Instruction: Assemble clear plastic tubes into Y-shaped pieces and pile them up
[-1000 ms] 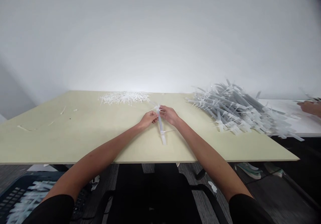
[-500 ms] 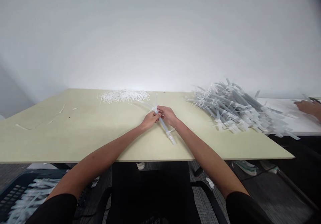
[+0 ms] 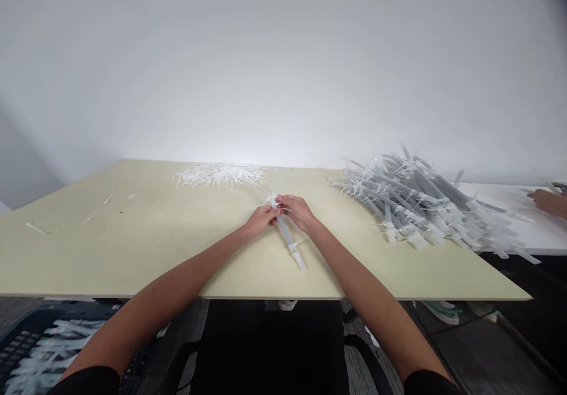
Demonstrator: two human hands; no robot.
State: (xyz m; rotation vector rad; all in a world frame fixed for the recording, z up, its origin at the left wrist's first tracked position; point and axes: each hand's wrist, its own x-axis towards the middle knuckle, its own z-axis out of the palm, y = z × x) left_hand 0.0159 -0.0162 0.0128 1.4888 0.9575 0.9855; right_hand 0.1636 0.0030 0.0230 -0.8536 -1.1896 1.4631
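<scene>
A translucent plastic tube [image 3: 285, 233] with thin white ties around it slants over the middle of the table, its lower end pointing toward me. My left hand [image 3: 262, 219] pinches the tube near its upper part. Just to the right, my right hand [image 3: 294, 208] has its fingers closed at a thin white cable tie [image 3: 286, 208] around the tube's upper joint. Pale branches run up from that joint. The fingertips partly cover the joint.
White cable ties [image 3: 220, 175] lie heaped at the table's back. Many similar tubes [image 3: 411, 197] are piled on the right. A dark basket [image 3: 26, 330] of tubes stands below left. Another person's hand [image 3: 549, 201] is at far right. Loose strips [image 3: 38, 228] lie on the left.
The view has tilted slightly, so the table sits lower. Both hands stay at the tube's upper joint, with the right-hand fingers shifted a little and straighter.
</scene>
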